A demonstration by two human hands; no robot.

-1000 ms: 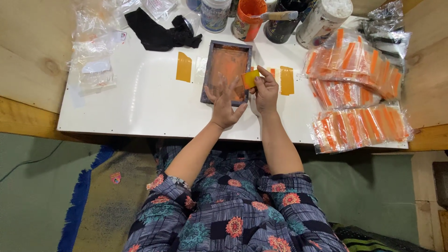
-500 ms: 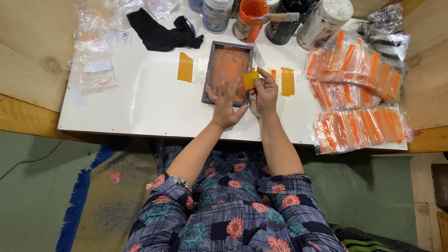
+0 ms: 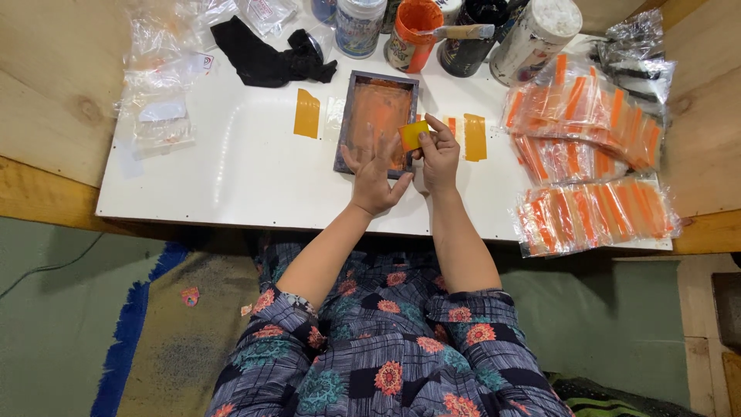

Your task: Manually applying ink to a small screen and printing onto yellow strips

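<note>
A small dark-framed printing screen (image 3: 349, 116), stained orange inside, lies on the white table (image 3: 231, 177). My left hand (image 3: 376, 174) rests flat on its near end, fingers spread. My right hand (image 3: 438, 154) pinches a small yellow-orange card (image 3: 413, 135) at the frame's right edge. An orange strip (image 3: 306, 113) lies left of the frame, and another orange strip (image 3: 474, 137) lies to the right of my right hand.
Piles of clear packets with orange strips (image 3: 587, 154) fill the table's right side. Paint jars stand at the back, one orange jar (image 3: 413, 31) with a brush. A black cloth (image 3: 266, 54) and empty clear bags (image 3: 158, 93) sit at the left. Wooden boards surround the table.
</note>
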